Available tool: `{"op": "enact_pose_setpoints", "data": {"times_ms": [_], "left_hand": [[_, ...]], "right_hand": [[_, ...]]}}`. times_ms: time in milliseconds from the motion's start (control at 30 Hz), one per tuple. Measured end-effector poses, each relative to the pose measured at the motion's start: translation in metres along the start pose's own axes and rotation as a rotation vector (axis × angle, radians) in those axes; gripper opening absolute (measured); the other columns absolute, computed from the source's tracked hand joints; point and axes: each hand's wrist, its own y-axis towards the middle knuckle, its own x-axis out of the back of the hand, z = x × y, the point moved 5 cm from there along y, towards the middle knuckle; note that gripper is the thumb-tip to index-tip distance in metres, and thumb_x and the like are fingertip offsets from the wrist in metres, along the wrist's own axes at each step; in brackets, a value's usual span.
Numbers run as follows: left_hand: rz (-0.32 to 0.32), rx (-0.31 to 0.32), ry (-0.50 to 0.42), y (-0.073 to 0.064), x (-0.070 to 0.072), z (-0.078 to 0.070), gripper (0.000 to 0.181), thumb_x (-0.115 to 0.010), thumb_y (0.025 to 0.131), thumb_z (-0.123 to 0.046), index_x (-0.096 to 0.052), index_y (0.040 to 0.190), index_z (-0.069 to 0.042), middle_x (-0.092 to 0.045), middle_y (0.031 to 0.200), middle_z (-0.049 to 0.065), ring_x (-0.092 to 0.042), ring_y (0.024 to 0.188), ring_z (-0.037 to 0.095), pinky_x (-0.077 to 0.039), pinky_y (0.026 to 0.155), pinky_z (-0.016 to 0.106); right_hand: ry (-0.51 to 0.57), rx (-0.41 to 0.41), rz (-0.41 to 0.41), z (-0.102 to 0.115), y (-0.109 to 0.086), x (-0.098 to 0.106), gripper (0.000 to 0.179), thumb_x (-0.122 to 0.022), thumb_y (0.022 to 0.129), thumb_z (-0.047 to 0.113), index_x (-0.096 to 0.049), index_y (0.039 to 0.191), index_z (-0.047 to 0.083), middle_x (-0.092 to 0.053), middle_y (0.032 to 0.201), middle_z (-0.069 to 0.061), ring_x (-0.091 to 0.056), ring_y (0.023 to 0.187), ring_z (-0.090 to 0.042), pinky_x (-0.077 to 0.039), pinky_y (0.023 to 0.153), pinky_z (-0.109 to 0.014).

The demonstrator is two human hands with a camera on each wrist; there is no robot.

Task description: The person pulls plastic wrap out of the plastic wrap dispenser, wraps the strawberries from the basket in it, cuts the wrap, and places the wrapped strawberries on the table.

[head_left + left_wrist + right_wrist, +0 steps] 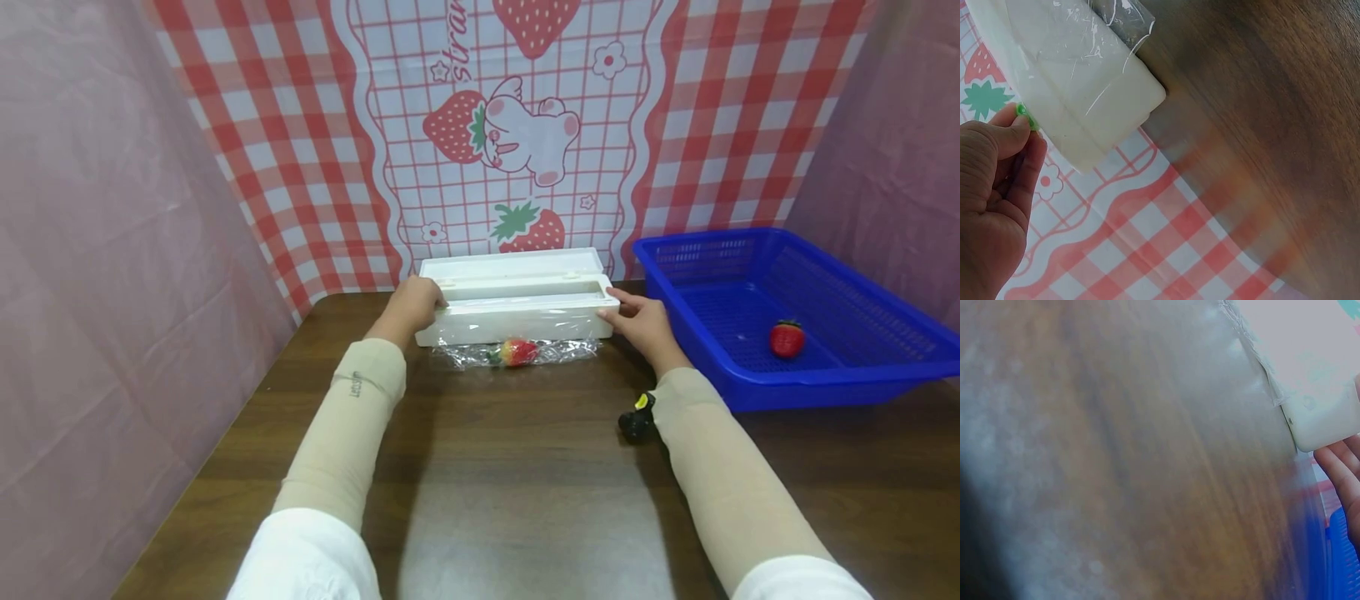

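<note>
A long white cling film dispenser box (pixel 517 325) lies crosswise on the table with its lid raised at the back. Clear plastic film (pixel 573 350) hangs over its front onto the tabletop, and a red and yellow strawberry (pixel 519 352) lies at that film. At the box's left end my left hand (pixel 411 308) pinches a small green slider (pixel 1022 111) between thumb and fingers, at the box's edge in the left wrist view. My right hand (pixel 641 327) grips the right end, thumb in front; in the right wrist view its fingers (pixel 1337 472) touch the box's corner.
To the right stands a blue plastic basket (pixel 825 390) holding a red strawberry (pixel 787 340). A small black object (pixel 636 425) with a yellow mark is at my right sleeve. Behind the brown table (pixel 517 467) hangs a strawberry-patterned cloth (pixel 277 133).
</note>
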Motion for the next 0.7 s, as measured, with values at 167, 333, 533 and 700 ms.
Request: {"op": "enact_pose_setpoints", "data": {"times_ms": [167, 333, 533, 700], "left_hand": [[0.004, 0.01, -0.015, -0.002, 0.001, 0.002, 0.034, -0.062, 0.078, 0.012, -0.075, 0.104, -0.006, -0.071, 0.111, 0.012, -0.063, 0.109, 0.03, -0.05, 0.095, 0.039], [0.007, 0.016, 0.001, -0.003, 0.002, 0.007, 0.033, -0.062, 0.079, 0.012, -0.076, 0.104, -0.006, -0.07, 0.111, 0.012, -0.062, 0.11, 0.03, -0.049, 0.096, 0.039], [-0.004, 0.001, 0.034, -0.005, 0.004, 0.013, 0.034, -0.061, 0.08, 0.012, -0.076, 0.104, -0.007, -0.071, 0.111, 0.01, -0.062, 0.11, 0.03, -0.048, 0.097, 0.038], [-0.013, -0.009, 0.026, -0.007, 0.005, 0.016, 0.031, -0.062, 0.08, 0.011, -0.076, 0.103, -0.006, -0.071, 0.109, 0.011, -0.063, 0.107, 0.029, -0.051, 0.093, 0.038]], "right_hand": [[-0.004, -0.007, -0.006, -0.001, 0.001, 0.0, 0.053, -0.073, 0.088, 0.015, -0.055, 0.135, -0.001, -0.062, 0.113, -0.033, -0.057, 0.071, 0.006, -0.052, 0.06, -0.014], [0.004, 0.005, -0.008, -0.001, 0.001, 0.0, 0.052, -0.073, 0.088, 0.014, -0.055, 0.134, -0.002, -0.062, 0.112, -0.034, -0.057, 0.07, 0.007, -0.052, 0.059, -0.013], [0.013, 0.024, -0.008, 0.001, 0.002, 0.0, 0.052, -0.073, 0.088, 0.012, -0.055, 0.134, -0.003, -0.062, 0.11, -0.036, -0.057, 0.069, 0.009, -0.052, 0.059, -0.013], [0.01, 0.021, -0.006, 0.001, 0.001, -0.001, 0.052, -0.074, 0.087, 0.013, -0.055, 0.134, -0.002, -0.062, 0.11, -0.035, -0.057, 0.069, 0.008, -0.052, 0.058, -0.013]]}}
